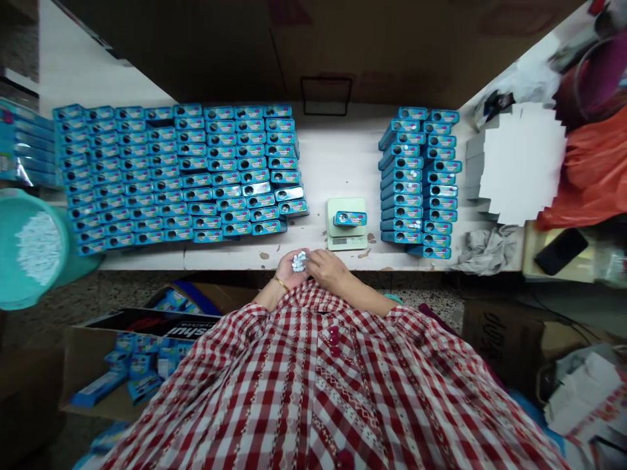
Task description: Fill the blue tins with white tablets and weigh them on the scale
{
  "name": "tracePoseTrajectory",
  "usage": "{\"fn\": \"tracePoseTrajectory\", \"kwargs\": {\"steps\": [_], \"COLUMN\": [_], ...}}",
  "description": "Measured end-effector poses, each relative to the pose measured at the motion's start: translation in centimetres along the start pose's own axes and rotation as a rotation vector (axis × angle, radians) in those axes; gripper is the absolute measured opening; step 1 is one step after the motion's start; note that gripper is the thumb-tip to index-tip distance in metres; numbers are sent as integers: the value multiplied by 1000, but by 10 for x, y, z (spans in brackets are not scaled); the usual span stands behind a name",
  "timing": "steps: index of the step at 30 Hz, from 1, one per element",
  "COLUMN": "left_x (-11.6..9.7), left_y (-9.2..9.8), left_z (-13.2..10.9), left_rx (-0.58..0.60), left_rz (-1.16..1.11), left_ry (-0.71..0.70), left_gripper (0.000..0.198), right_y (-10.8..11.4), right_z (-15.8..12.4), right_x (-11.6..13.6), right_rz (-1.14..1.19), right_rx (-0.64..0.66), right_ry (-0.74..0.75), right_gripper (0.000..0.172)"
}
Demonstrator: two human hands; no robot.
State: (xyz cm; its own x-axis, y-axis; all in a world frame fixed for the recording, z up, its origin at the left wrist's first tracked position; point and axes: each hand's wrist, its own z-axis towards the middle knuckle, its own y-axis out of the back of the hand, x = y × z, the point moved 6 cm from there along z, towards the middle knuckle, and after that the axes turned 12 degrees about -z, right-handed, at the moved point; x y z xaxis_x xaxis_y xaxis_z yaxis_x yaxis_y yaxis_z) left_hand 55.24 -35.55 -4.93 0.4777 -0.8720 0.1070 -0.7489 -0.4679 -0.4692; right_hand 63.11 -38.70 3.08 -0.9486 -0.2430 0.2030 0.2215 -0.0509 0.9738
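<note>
My left hand (287, 273), with a gold bangle at its wrist, is cupped around a small bunch of white pieces (298, 261). Their exact kind is too small to tell. At the right side of the bunch, the fingers of my right hand (330, 269) are drawn together and pinch at the pieces. Just beyond both hands, a pale green weighing scale (347, 243) stands near the table's front edge. One blue box (350, 219) with a dark round opening lies on its plate.
Rows of blue boxes (181, 173) fill the table's left side; two more columns (401, 183) stand right. A teal tub (19, 287) holds white pieces. White cards (522, 163), crumpled plastic (490, 248) and a phone (561, 251) lie right. A carton (81, 352) of blue packs sits below left.
</note>
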Motion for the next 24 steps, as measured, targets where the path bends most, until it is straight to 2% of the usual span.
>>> {"fn": "tracePoseTrajectory", "kwargs": {"steps": [1,3,5,7,9,10,12,14,16,18,22,24], "left_x": [-1,-4,-12,-29,-60,-80,-125,-171,-218,-270,-384,-438], "left_y": [-2,-7,-11,-16,-21,-21,-13,4,27,53,107,130], "left_z": [-1,-4,-11,-22,-37,-47,-71,-98,-125,-151,-204,-232], "left_rx": [19,32,30,58,127,164,209,216,205,183,104,54], "left_rz": [-11,-41,-101,-198,-298,-348,-451,-545,-618,-678,-770,-749], "left_ry": [-7,-25,-42,-84,-185,-258,-426,-581,-718,-853,-1086,-1136], "left_gripper": [24,23,22,22,22,21,22,23,23,21,24,33], "right_y": [8,25,32,22,5,-4,-16,-23,-23,-21,-19,-20], "right_z": [-6,-27,-52,-61,-57,-53,-44,-37,-34,-35,-38,-41], "right_x": [-15,-54,-95,-127,-151,-160,-171,-176,-180,-183,-187,-188], "right_rz": [10,24,63,163,259,280,236,206,163,123,116,140], "right_rx": [-111,-343,-471,-416,-331,-289,-254,-212,-192,-167,-41,9], "right_ry": [-87,-363,-637,-697,-673,-668,-632,-595,-620,-687,-882,-1005], "right_gripper": [19,27,40,54,66,68,61,56,58,59,48,44]}}
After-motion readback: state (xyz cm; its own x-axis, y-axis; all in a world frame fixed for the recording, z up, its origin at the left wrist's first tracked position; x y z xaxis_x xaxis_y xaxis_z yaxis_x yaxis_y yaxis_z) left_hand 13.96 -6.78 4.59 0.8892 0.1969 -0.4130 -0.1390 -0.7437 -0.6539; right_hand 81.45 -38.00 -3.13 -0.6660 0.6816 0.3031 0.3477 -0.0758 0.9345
